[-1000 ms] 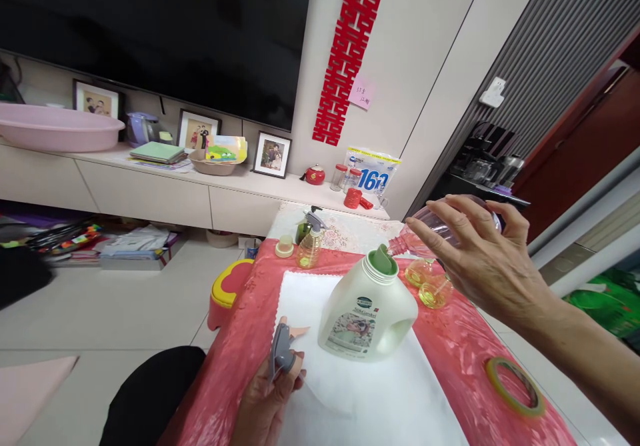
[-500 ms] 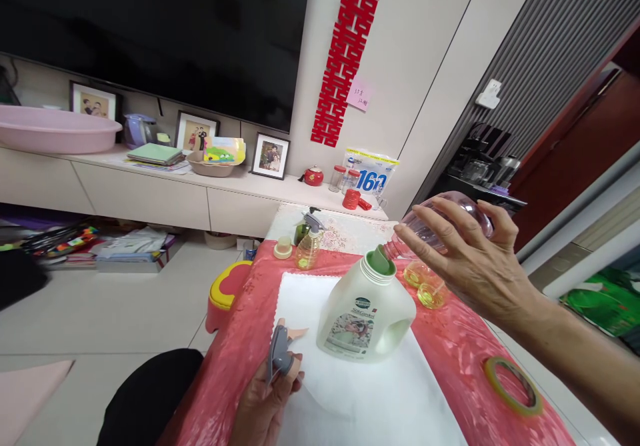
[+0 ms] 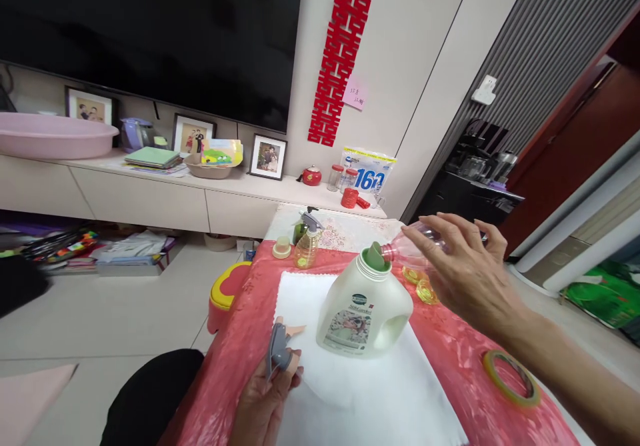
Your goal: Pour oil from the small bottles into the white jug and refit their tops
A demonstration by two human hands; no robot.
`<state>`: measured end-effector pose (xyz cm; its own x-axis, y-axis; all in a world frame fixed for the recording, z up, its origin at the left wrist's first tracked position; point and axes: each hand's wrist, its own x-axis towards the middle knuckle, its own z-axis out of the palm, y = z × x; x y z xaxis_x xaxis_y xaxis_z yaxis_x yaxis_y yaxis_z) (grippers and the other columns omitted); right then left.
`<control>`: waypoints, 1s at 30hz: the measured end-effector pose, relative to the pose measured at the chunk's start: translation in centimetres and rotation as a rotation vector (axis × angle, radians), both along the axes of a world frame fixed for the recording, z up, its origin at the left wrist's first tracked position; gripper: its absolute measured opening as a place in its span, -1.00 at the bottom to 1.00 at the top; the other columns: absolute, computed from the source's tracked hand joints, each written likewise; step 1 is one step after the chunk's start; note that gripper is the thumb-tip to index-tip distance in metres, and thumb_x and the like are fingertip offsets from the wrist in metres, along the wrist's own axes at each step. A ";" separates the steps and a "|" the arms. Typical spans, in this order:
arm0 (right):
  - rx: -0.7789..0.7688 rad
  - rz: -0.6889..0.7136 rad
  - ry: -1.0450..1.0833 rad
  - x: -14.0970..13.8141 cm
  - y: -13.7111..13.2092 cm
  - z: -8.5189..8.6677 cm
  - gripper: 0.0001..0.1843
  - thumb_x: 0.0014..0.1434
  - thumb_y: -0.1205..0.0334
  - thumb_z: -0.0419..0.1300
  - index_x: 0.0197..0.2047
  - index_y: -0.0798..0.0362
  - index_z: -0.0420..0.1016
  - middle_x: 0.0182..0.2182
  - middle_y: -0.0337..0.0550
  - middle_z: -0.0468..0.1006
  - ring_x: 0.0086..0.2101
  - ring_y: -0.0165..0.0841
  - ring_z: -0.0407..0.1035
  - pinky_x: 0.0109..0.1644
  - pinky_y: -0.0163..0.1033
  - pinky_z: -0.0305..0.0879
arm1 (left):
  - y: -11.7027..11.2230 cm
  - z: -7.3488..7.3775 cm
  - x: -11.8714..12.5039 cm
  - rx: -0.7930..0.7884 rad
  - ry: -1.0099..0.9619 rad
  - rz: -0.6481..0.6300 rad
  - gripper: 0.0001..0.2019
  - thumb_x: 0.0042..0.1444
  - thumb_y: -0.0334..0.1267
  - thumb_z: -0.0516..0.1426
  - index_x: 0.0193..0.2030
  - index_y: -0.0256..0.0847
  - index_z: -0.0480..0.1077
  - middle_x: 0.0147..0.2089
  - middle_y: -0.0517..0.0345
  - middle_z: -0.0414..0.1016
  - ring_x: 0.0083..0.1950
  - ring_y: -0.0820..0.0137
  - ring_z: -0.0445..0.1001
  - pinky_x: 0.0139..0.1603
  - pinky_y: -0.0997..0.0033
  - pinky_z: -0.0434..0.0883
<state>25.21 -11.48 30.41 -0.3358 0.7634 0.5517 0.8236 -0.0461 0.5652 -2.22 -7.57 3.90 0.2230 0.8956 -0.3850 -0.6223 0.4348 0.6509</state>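
Note:
A pale green detergent jug (image 3: 367,309) stands uncapped on a white cloth (image 3: 345,393), a green pouring spout (image 3: 376,257) showing in its neck. My right hand (image 3: 463,266) is wrapped round a clear pinkish bottle (image 3: 407,249), tipped so that its mouth rests at the spout. Whether liquid runs from it, I cannot make out. Low in the view, my left hand (image 3: 270,383) is closed on a grey spray trigger head (image 3: 278,349), left of the jug and apart from it.
The table has a red cover (image 3: 225,366). A spray bottle (image 3: 306,249) and a pale cap (image 3: 282,247) stand at its back left. Small glass bowls (image 3: 426,291) sit right of the jug, a tape roll (image 3: 511,378) nearer me. Left of the table is a yellow-topped stool (image 3: 227,287).
My right hand has lowered the back of the bottle, so it lies closer to level, its mouth still at the spout. The left hand keeps the trigger head in nearly the same place.

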 end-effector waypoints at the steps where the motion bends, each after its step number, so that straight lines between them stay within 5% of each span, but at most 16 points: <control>1: -0.007 -0.002 0.075 0.4 -0.5 -0.2 -0.40 0.19 0.47 0.17 0.28 -0.08 0.33 0.19 0.02 0.40 0.16 0.01 0.28 0.21 0.28 0.08 | 0.0 0.3 0.1 0.009 0.006 0.004 -0.42 -0.38 -0.14 0.56 -0.12 -0.12 0.62 -0.10 0.01 0.67 0.01 0.09 0.60 -0.11 0.32 0.57; 5: -0.041 0.076 0.409 1.4 -3.7 -1.3 -0.36 0.34 0.03 0.17 0.41 -0.02 0.19 0.19 0.09 0.38 0.11 0.05 0.33 0.13 0.16 0.28 | -0.1 1.1 0.4 0.022 -0.039 0.016 -0.51 -0.24 -0.20 0.53 -0.11 -0.17 0.61 -0.09 0.07 0.65 -0.14 0.33 0.59 -0.14 0.46 0.54; 8: -0.141 0.107 0.610 0.9 -6.6 -3.3 -0.29 0.33 -0.10 0.19 0.44 -0.12 0.14 0.25 -0.03 0.36 0.16 -0.02 0.33 0.15 0.02 0.34 | 0.1 1.4 0.4 -0.035 -0.138 0.037 -0.61 -0.27 -0.28 0.53 -0.24 -0.26 0.61 -0.17 0.08 0.65 -0.24 0.44 0.57 -0.16 0.52 0.55; 18: -0.373 -0.044 0.464 -2.1 -11.6 -15.5 -0.41 0.32 0.27 0.09 0.40 -0.05 0.16 0.20 0.09 0.35 0.11 0.04 0.29 0.04 0.14 0.26 | 0.8 4.9 -1.4 0.006 -0.078 0.093 -0.73 -0.13 -0.29 0.49 -0.27 -0.26 0.61 -0.19 0.11 0.66 -0.24 0.47 0.59 -0.13 0.53 0.57; 30: -0.417 -0.013 0.584 -5.8 -10.9 -16.9 -0.30 0.16 0.45 0.08 0.37 0.01 0.15 0.20 0.13 0.30 0.16 0.07 0.19 0.13 0.23 0.14 | -1.4 6.1 -0.4 0.082 0.011 0.052 -0.66 -0.26 -0.22 0.54 -0.33 -0.23 0.60 -0.20 0.13 0.66 -0.26 0.46 0.58 -0.17 0.51 0.57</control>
